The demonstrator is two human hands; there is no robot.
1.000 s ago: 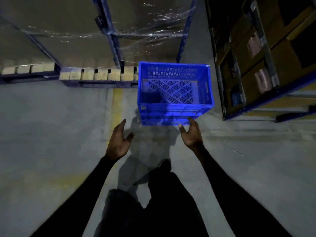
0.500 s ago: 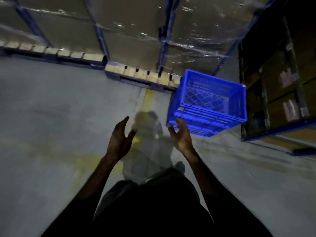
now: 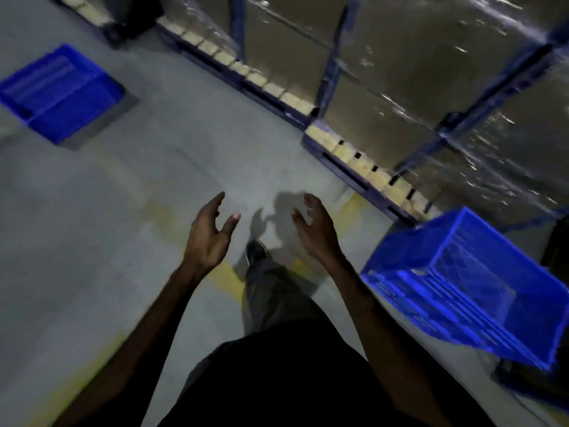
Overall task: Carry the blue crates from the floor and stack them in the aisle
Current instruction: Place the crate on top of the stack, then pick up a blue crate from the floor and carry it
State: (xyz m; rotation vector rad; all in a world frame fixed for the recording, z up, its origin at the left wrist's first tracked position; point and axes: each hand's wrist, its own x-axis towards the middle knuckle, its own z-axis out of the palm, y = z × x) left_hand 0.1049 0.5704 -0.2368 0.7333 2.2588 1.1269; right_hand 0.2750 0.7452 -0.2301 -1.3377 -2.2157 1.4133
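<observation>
Both hands empty, fingers loosely spread: left hand, right hand. Next crate at 10 o'clock: likely light, rigid plastic; grip opposite rims.

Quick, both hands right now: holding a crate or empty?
Left hand: open, empty, fingers loosely curved.
Right hand: open, empty, apart from the blue crate.

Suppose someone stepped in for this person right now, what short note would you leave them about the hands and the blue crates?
Left hand: open, holding nothing.
Right hand: open, holding nothing.
Blue slatted plastic crate on the right: sits by the pallet racking, apart from both hands.
Second blue plastic crate, far left: on the grey floor, too blurred for detail.
Done: nothing in hand; the right crate looks set down.
Left: probably fetch the far-left crate and stack it.
</observation>
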